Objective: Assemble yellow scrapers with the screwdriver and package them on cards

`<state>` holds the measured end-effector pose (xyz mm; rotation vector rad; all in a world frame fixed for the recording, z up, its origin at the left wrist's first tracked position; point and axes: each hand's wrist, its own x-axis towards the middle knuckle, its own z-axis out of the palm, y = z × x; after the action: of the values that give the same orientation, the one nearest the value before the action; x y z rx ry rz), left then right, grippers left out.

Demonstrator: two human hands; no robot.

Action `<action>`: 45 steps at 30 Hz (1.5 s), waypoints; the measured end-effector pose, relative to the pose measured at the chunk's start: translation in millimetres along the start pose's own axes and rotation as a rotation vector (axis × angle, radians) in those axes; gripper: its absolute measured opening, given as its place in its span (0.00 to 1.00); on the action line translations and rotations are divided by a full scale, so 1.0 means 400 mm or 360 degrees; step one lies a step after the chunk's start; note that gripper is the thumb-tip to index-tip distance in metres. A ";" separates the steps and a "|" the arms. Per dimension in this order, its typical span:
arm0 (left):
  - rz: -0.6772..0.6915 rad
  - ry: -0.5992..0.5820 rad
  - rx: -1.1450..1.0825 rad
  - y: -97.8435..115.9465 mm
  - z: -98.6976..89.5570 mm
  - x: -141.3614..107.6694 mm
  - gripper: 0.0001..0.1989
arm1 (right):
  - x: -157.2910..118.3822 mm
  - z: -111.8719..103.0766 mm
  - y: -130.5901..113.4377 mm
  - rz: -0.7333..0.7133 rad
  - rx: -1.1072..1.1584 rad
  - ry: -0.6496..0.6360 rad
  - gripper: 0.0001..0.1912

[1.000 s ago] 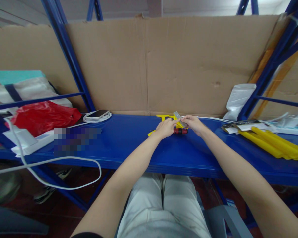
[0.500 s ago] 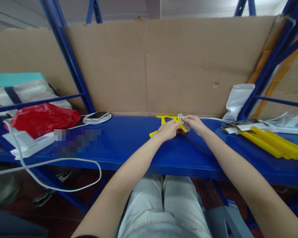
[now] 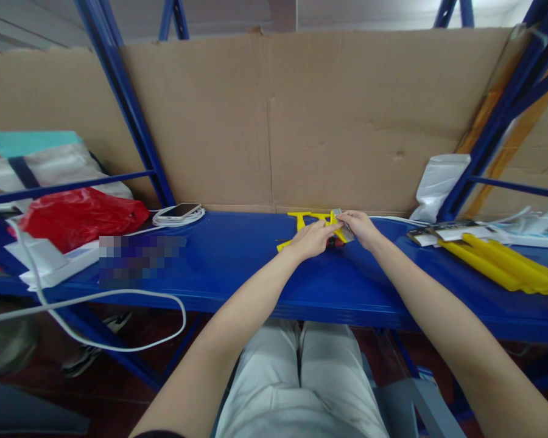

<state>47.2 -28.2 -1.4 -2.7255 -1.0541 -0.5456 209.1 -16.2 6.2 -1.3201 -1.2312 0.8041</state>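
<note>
My left hand (image 3: 311, 239) rests over yellow pieces (image 3: 300, 220) on the blue shelf, its fingers reaching right to a small clear packet (image 3: 343, 226) with yellow at its edge. Closed at the packet's upper right side, my right hand (image 3: 360, 227) pinches it between thumb and fingers. A small red and black item (image 3: 334, 242) shows below the packet, partly hidden by my left hand. What lies under my left palm is hidden.
On the left lie a red plastic bag (image 3: 84, 219), a white power strip (image 3: 66, 267) and a phone (image 3: 182, 211) on a coiled white cable. Yellow strips (image 3: 511, 264) and a white pouch (image 3: 438, 185) are at right. Cardboard (image 3: 347, 121) stands behind.
Both hands and the clear packet have shifted very slightly to the right. The packet stays pinched.
</note>
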 end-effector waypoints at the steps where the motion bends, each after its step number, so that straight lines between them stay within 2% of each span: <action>1: 0.0002 -0.0001 0.0002 0.000 0.000 0.000 0.24 | -0.002 0.001 -0.002 0.0009 0.0012 -0.0001 0.09; 10: -0.0016 0.0001 -0.0017 0.006 -0.003 -0.002 0.23 | -0.015 0.003 -0.015 0.0019 0.0019 0.0016 0.09; 19: -0.0056 0.0058 -0.0161 0.003 0.014 0.004 0.22 | -0.013 -0.003 -0.010 0.0007 -0.0001 0.0003 0.07; 25: -0.0180 0.0050 -0.0188 -0.004 0.007 0.006 0.23 | -0.018 0.001 -0.013 0.0047 0.0040 -0.0020 0.07; 30: -0.0321 0.0055 -0.0131 -0.029 0.011 0.009 0.23 | -0.028 0.005 -0.017 0.0092 -0.0129 -0.0208 0.07; 37: -0.0420 0.0040 -0.0111 -0.022 0.015 0.008 0.24 | -0.036 0.007 -0.024 0.0005 -0.0228 -0.0177 0.09; 45: -0.0395 -0.0002 -0.0115 -0.028 0.017 0.006 0.23 | -0.033 0.012 -0.014 -0.0007 -0.0287 -0.0190 0.07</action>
<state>43.2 -16.4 -6.5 -2.6711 -1.4104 -0.6298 200.2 -28.3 8.1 -1.4303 -1.4278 0.7928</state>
